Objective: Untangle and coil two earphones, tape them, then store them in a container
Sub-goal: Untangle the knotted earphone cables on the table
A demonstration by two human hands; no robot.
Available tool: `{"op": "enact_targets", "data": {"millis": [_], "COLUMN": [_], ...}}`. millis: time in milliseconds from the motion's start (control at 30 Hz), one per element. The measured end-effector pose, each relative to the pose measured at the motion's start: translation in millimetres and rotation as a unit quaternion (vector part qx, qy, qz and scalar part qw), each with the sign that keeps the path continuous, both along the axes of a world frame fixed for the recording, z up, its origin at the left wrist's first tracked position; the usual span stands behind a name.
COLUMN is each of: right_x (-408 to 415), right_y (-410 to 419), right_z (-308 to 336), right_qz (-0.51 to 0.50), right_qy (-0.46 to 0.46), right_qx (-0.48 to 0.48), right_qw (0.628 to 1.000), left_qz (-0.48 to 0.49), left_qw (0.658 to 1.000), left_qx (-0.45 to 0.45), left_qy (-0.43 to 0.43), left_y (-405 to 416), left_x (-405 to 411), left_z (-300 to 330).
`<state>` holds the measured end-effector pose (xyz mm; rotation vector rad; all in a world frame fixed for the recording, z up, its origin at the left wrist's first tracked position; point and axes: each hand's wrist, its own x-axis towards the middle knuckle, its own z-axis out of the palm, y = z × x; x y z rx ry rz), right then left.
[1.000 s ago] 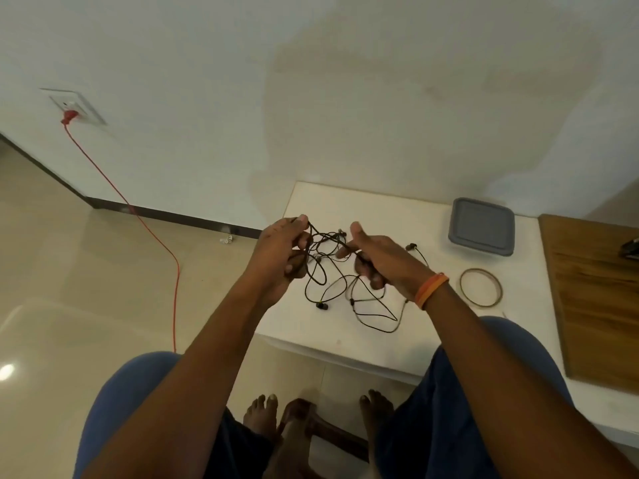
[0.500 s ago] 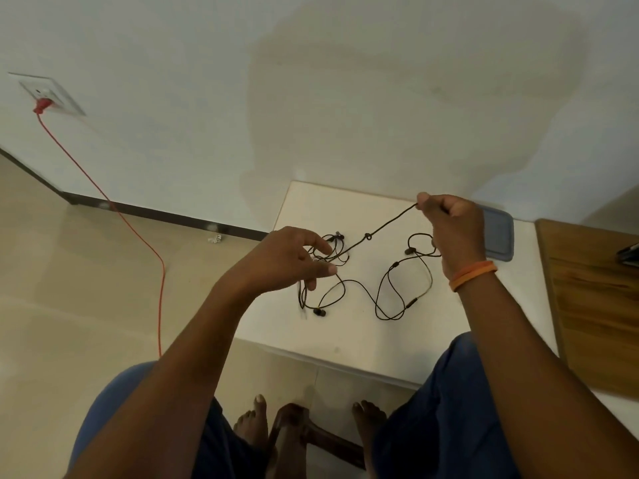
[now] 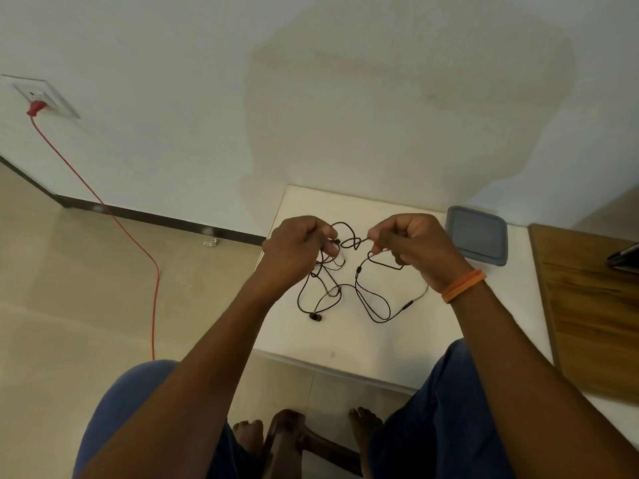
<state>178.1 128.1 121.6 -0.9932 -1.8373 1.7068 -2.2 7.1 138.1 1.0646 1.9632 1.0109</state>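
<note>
Earphones (image 3: pixel 345 288) tangled, no legible markings.

hands (image 3: pixel 299 243): 2 | earphone tangle (image 3: pixel 349 281): 1 | container (image 3: pixel 477 234): 1 | wristband (image 3: pixel 463 285): 1

At the right edge of the frame, a dark flat object (image 3: pixel 624 259) on the brown wooden board (image 3: pixel 594 305) was cut off and could not be identified. The curled fingers of the left hand (image 3: pixel 297 248) and right hand (image 3: pixel 411 242) hid parts of the thin black tangled earphone cords (image 3: pixel 349 288), and where one cord ended and the other began could not be told. A small white scrap on the floor (image 3: pixel 210 242) by the dark skirting was too blurred to identify.
</note>
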Motion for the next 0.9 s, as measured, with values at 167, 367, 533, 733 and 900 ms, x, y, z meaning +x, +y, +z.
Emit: {"op": "enact_targets", "data": {"millis": [167, 367, 533, 733, 900], "right_x": [-3.6, 3.0, -1.2, -13.9, -15.8], "right_y": [-4.8, 5.1, 7.1, -5.4, -7.0], "right_z": [-7.6, -17.2, -13.3, -6.7, -1.7], "right_qz": [0.077, -0.087, -0.173, -0.131, -0.096], "right_qy": [-0.109, -0.232, -0.179, -0.083, 0.02], "right_qx": [0.062, 0.186, 0.13, 0.017, -0.103], "right_qw": [0.989, 0.951, 0.96, 0.988, 0.99], "left_qz": [0.082, 0.12, 0.025, -0.065, -0.123], "left_qw": [0.986, 0.973, 0.983, 0.982, 0.968], "left_qx": [0.067, 0.042, 0.005, -0.045, -0.097], "left_qy": [-0.126, -0.192, -0.183, -0.169, -0.197], "left_y": [1.9, -2.1, -4.6, -3.3, -4.8], "left_x": [-3.0, -12.7, -10.5, 0.0, 8.0], "left_z": [2.0, 7.4, 10.5, 3.2, 2.3]}}
